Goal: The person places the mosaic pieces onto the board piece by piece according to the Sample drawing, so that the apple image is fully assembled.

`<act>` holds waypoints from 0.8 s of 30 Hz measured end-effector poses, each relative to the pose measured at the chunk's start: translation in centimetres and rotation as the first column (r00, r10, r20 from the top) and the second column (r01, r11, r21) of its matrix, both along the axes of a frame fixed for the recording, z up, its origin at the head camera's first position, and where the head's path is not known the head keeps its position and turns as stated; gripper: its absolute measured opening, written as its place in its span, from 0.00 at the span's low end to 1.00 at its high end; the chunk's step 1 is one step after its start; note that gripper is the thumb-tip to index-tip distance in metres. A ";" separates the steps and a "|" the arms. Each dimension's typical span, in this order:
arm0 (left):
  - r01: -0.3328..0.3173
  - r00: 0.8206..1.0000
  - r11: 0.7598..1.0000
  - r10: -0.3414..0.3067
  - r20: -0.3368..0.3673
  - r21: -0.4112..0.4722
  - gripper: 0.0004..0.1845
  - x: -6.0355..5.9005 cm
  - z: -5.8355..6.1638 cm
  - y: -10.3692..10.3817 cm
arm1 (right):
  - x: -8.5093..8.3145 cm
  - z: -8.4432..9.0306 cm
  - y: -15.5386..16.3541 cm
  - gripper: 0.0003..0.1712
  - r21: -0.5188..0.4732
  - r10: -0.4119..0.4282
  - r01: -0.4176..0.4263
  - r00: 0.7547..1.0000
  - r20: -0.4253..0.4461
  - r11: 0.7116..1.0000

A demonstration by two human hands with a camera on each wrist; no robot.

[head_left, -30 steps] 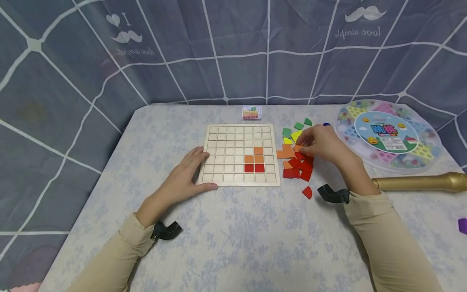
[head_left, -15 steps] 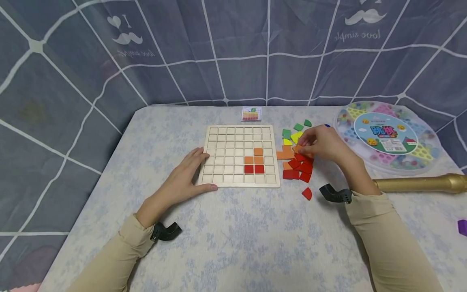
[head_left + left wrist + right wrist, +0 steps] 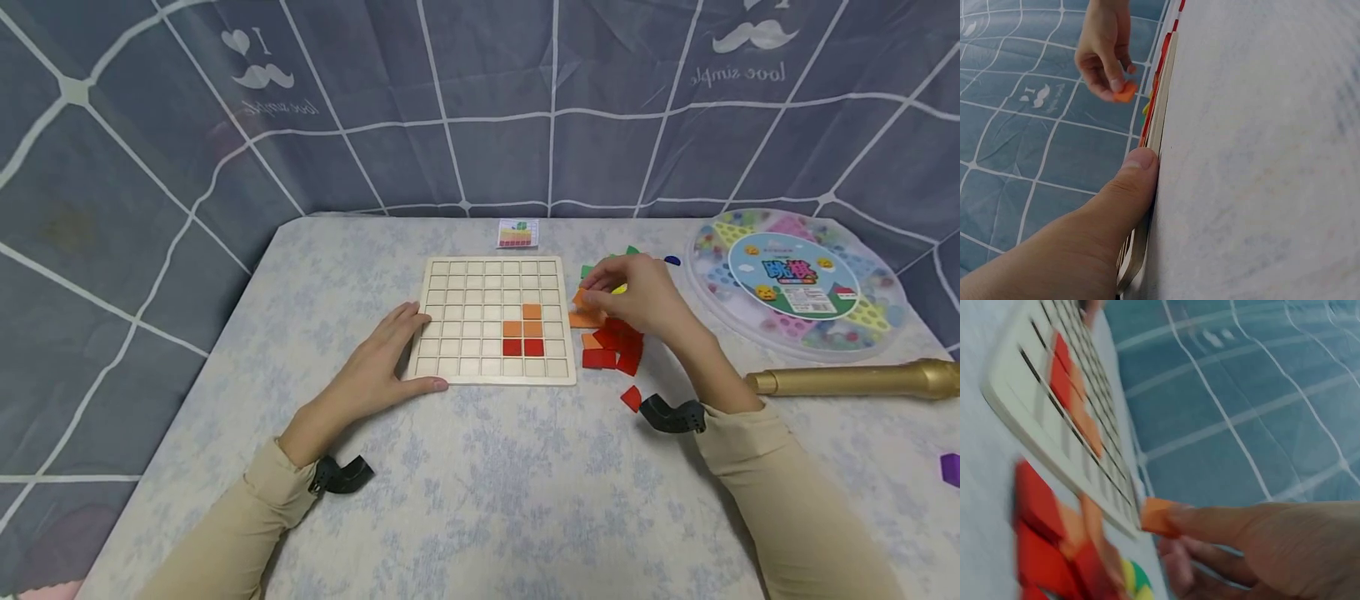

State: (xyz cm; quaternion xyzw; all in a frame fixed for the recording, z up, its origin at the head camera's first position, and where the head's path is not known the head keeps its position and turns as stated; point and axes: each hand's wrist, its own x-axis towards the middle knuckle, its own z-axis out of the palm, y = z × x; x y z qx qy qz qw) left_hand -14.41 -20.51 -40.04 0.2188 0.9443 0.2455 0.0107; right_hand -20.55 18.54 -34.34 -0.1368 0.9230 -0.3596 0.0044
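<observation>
Orange tile point(image 3: 581, 297) is being pinched at the fingertips of the right hand point(image 3: 630, 292), just off the board's point(image 3: 491, 317) right edge and above the loose tiles. The right wrist view is showing the same tile point(image 3: 1159, 517) gripped between thumb and fingers, hanging clear of the board point(image 3: 1054, 419) with the pile point(image 3: 1054, 550) beneath it. The left wrist view is catching the hand point(image 3: 1102, 47) from afar, fingers curled, the tile point(image 3: 1125, 92) poking out below them.

The left hand point(image 3: 378, 367) is lying flat and relaxed on the table point(image 3: 480, 483), fingers straight, its thumb point(image 3: 1132, 181) pressing against the board's near left edge point(image 3: 1157, 125); it is gripping nothing.

On the board, three orange squares point(image 3: 525, 320) and two red ones point(image 3: 522, 347) are sitting in cells toward the lower right. Red tiles point(image 3: 615, 346) are lying heaped just right of the board, with a few more orange ones point(image 3: 585, 319) touching them; a single red piece point(image 3: 631, 397) is lying apart, nearer the person. Green and yellow pieces are mostly being hidden behind the right hand.

A small card point(image 3: 517, 233) is lying beyond the board's far edge. A round game box point(image 3: 795, 279) is sitting at the far right, a gold tube point(image 3: 847, 381) lying in front of it, and a purple piece point(image 3: 950, 465) is showing at the right border.
</observation>
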 end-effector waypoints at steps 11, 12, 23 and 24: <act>-0.004 1.000 1.000 0.004 0.010 -0.003 0.56 0.0 0.1 -0.1 | 0.3 -1.8 -4.5 0.07 -0.048 0.066 -0.067 0.998 -0.011 0.997; -0.006 1.000 1.000 0.006 0.012 -0.004 0.56 0.1 0.1 -0.2 | 0.2 -1.8 -5.0 0.07 -0.049 0.074 -0.075 0.997 -0.006 0.996; -0.005 1.000 1.000 0.005 0.013 -0.010 0.57 0.0 -0.1 -0.1 | -0.8 -2.9 -8.5 0.06 -0.070 0.104 -0.105 0.994 -0.009 0.992; -0.005 1.000 1.000 0.005 0.016 -0.010 0.56 0.1 -0.1 0.0 | -0.7 -3.0 -8.6 0.06 -0.069 0.100 -0.101 0.995 -0.017 0.992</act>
